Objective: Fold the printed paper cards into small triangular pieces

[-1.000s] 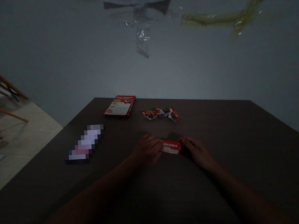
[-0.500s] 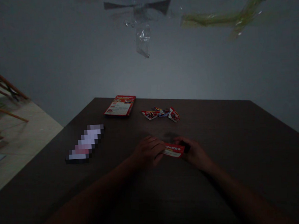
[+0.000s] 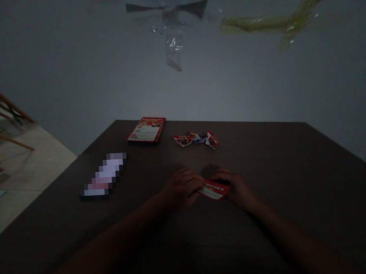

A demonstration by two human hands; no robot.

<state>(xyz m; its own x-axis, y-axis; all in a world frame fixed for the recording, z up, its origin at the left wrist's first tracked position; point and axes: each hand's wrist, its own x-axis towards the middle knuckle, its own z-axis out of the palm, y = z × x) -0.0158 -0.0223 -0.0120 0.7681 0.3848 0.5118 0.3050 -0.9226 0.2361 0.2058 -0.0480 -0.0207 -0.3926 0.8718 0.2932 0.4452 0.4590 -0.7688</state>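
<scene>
A red and white printed paper sheet [image 3: 213,189], seemingly folded, is held between both hands low over the table. My left hand [image 3: 185,187] is closed on its left end, fingers over the top edge. At the right end, my right hand [image 3: 235,186] grips it with the fingers behind, partly hidden. Beyond the hands lie folded paper pieces [image 3: 198,138] in red, white and blue, pinched at the middle like a bow. A stack of similar red and white printed sheets [image 3: 147,130] rests near the table's far left corner.
A phone [image 3: 105,177], its screen pixelated, lies on the left of the dark table [image 3: 296,167]. The wall [image 3: 244,83] behind carries strips of clear and yellowish tape [image 3: 256,24]. Wooden furniture legs [image 3: 9,137] stand on the floor at far left.
The held sheet has tilted, its right end dropping slightly, and more of its printed face shows. Both hands have shifted a little. The things lying on the table have stayed put.
</scene>
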